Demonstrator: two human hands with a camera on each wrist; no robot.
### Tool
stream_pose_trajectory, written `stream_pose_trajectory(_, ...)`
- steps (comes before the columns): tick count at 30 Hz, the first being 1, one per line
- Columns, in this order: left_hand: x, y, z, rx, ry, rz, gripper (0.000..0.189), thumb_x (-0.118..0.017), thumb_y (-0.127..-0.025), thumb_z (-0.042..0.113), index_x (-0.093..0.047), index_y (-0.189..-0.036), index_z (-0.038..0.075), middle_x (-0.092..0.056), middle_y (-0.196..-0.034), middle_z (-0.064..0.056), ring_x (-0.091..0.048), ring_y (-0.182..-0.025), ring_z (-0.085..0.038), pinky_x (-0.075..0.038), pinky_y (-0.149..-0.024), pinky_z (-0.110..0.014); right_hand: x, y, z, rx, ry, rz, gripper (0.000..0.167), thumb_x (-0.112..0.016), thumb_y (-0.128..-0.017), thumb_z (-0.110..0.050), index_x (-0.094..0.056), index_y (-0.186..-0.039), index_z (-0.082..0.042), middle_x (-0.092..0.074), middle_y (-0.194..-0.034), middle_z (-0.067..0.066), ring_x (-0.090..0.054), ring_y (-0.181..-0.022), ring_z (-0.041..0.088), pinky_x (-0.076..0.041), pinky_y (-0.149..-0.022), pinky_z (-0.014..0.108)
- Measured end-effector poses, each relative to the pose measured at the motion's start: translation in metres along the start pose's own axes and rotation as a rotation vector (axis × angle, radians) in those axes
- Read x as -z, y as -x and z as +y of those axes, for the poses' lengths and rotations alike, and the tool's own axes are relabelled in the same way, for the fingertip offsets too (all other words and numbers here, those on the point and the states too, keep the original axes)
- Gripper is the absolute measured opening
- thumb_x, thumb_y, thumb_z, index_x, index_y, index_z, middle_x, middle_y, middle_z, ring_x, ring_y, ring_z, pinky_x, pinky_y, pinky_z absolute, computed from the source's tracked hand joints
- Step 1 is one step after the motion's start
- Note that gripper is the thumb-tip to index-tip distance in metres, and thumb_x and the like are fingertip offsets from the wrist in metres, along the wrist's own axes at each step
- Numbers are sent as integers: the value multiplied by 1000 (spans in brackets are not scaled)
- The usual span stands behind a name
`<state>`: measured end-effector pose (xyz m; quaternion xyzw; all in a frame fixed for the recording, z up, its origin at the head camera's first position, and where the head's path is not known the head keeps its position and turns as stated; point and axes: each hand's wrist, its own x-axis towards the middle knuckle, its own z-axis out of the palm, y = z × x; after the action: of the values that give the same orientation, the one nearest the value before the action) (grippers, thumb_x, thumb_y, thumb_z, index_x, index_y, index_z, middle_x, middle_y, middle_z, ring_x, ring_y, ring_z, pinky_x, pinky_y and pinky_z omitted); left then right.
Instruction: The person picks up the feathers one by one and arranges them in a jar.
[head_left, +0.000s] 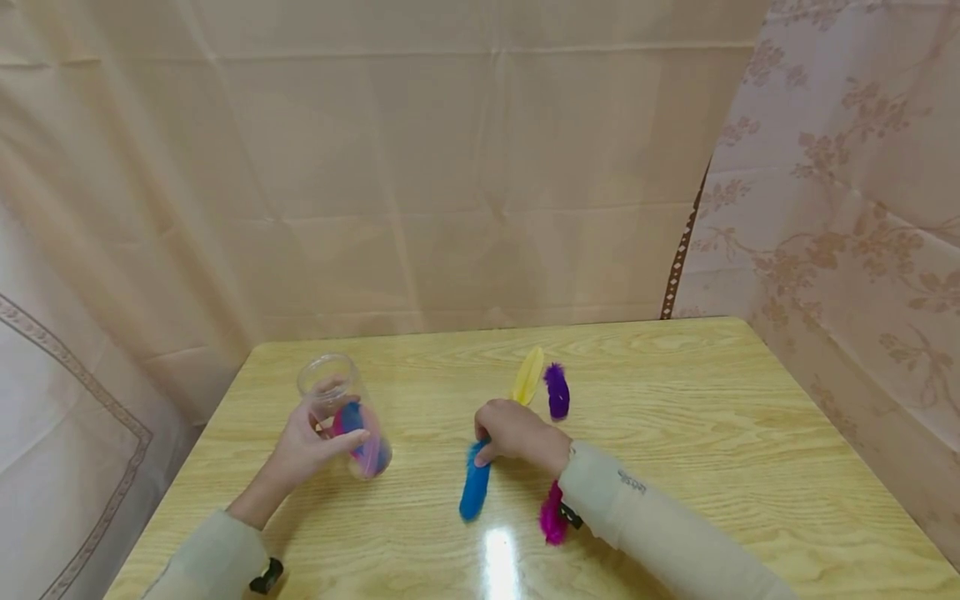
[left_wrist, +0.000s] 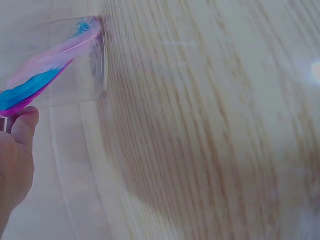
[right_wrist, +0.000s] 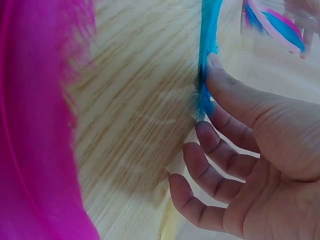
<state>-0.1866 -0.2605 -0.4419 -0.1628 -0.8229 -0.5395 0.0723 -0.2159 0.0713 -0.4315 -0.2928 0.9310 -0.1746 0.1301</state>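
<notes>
My left hand (head_left: pixel 311 440) grips a clear plastic jar (head_left: pixel 328 377), tilted over the left part of the table. Inside the jar lie blue, light pink and magenta feathers (left_wrist: pixel 55 55), seen through its wall in the left wrist view. Between thumb and fingers my right hand (head_left: pixel 517 433) pinches the fluffy end of a blue feather (head_left: pixel 474 492) at mid-table. Just beyond that hand lies a yellow feather (head_left: pixel 528 375), its near end hidden, with a purple feather (head_left: pixel 557 392) beside it. A magenta feather (head_left: pixel 552 518) lies by the right wrist, partly covered by the sleeve.
The wood-grain table (head_left: pixel 675 417) reaches back to a beige cloth (head_left: pixel 465 183). Floral cloth (head_left: pixel 847 208) hangs on the right, white cloth (head_left: pixel 60 417) on the left. A bright reflection shows on the tabletop near the front.
</notes>
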Motion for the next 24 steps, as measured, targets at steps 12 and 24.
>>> stream_pose_trajectory(12, 2, 0, 0, -10, 19, -2, 76, -82, -82, 0, -40, -146, 6, -62, -131, -25, -63, -107, -9, -58, -68, -28, 1, -2, 0, -12, -45, -22, 22, -85, -83, -26, -69, -90, -13, -58, -80, -7, -52, -78, 13, -47, -74, 28)
stream_pose_trajectory(24, 2, 0, 0, 2, 1, -2, 76, -83, -82, 2, -42, -146, 6, -63, -131, -22, -59, -113, -40, -58, -69, -29, -1, -7, 4, -12, -84, -29, 18, -86, -82, -23, -70, -88, -17, -60, -81, -8, -53, -80, 14, -47, -77, 30)
